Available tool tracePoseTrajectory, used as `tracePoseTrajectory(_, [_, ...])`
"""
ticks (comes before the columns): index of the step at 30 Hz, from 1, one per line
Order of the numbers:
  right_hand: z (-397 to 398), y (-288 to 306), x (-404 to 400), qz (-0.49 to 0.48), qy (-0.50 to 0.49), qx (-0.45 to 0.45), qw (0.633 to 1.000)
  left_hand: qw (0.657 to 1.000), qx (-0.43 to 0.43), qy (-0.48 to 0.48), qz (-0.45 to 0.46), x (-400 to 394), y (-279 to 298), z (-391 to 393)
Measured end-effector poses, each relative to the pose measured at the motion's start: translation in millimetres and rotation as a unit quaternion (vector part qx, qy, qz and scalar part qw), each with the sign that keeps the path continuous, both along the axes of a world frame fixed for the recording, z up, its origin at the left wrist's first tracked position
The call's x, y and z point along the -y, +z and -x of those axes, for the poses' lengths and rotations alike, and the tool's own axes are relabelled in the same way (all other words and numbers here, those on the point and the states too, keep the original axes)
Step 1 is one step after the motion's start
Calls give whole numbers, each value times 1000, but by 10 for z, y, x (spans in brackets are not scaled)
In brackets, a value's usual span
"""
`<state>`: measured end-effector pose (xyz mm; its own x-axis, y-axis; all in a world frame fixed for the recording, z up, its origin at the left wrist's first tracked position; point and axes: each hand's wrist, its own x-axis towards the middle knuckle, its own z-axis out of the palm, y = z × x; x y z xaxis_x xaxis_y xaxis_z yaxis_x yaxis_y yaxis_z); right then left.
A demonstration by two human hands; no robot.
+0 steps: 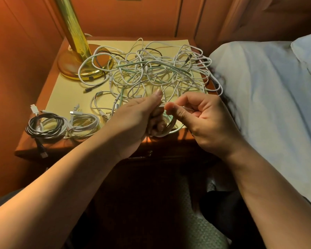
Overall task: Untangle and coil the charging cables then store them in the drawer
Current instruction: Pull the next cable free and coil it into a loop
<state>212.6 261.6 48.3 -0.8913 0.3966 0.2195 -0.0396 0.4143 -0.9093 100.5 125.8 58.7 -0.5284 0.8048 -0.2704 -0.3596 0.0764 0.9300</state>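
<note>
Fingers of my left hand (133, 119) curl round a pale white-and-green cable coil (166, 127) at the near edge of the wooden nightstand (29, 141) while my right hand (201, 121) pinches its thin free strand (feeding loops, I judge), the white tangled cable heap (147, 71) lying farther back.

The lamp (74, 40) is cut off by the top edge. The left hand (138, 121) hides much of the coil (167, 130) it grips. Strands in the tangle (147, 72) cannot be told apart.
</note>
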Motion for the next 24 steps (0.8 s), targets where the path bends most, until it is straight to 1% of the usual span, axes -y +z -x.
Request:
tracePoseTrajectory(3, [-14, 17, -17, -10, -7, -5, 1000, 999, -37, -9, -17, 13, -6, -11])
tracePoseTrajectory(5, [-13, 26, -24, -1, -7, 5, 1000, 999, -31, -8, -34, 10, -5, -16])
tracePoseTrajectory(7, [-29, 39, -35, 21, 8, 20, 1000, 998, -11, -3, -56, 7, -16, -5])
tracePoseTrajectory(9, [-56, 42, -45, 23, 30, 32, 999, 997, 5, 6, -80, 6, -41, 32])
tracePoseTrajectory(12, [-81, 9, -59, -17, 37, 32, 999, 994, 34, 22, -98, 26, -56, 111])
tracePoseTrajectory(14, [-98, -8, -97, -53, 28, 26, 998, 992, 73, 13, -103, 44, -56, 150])
tracePoseTrajectory(16, [-121, -19, -118, -59, 23, 38, 997, 989, 110, 4, -101, 53, -57, 160])
tracePoseTrajectory(20, [-122, -48, -92, 0, 27, 43, 999, 990, 120, 28, -65, 25, -88, 134])
tracePoseTrajectory(22, [-85, -45, -60, 66, 25, 30, 997, 989, 129, 37, -56, 2, -103, 118])
tracePoseTrajectory(24, [-51, -41, -28, 161, 24, 28, 986, 988, 140, 43, -43, -19, -117, 103])
